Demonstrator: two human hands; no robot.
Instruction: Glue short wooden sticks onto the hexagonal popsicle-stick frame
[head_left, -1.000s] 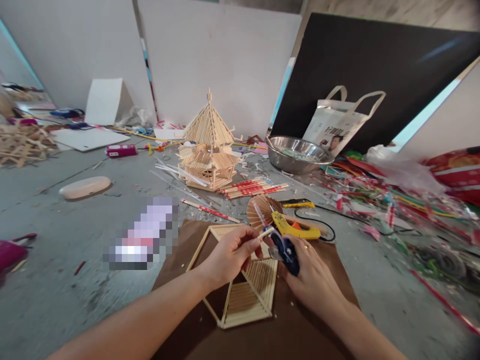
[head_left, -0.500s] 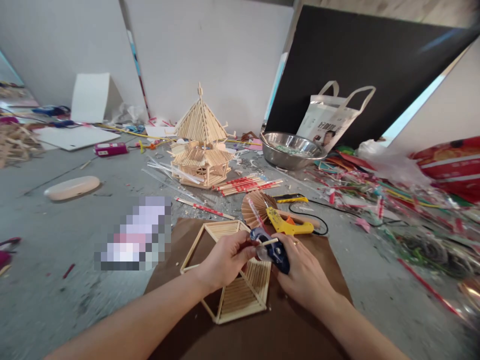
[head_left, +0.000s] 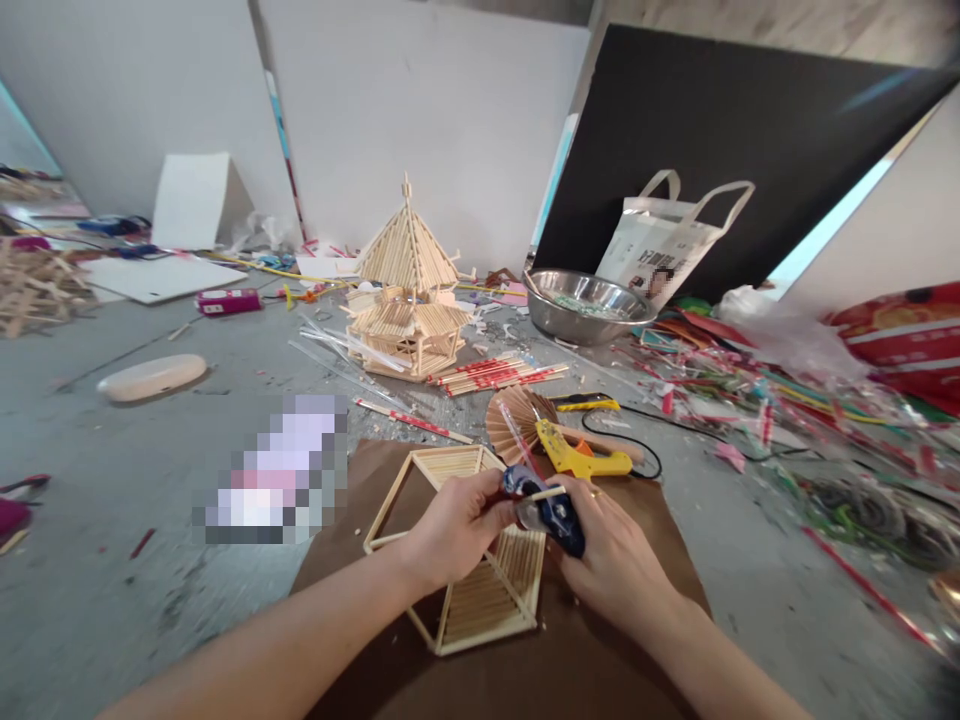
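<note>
My left hand is closed, its thumb and fingers pinching a thin wooden stick. My right hand is wrapped round a dark blue-handled cutter with a shiny metal part. The stick lies across this cutter, and its far end points toward the right hand. Below both hands, a hexagonal wooden stick frame rests on a brown sheet. Some of its triangular sections are filled with sticks; others are open. My left hand hides part of the frame.
Behind stand a stick pagoda model and red-marked chopsticks. A yellow glue gun, a yellow utility knife and a folded paper fan lie beyond the right hand. A metal bowl and scraps are at the right.
The whole view has shifted slightly, so everything sits a little lower and further right. Both hands keep their hold on the stick and the cutter.
</note>
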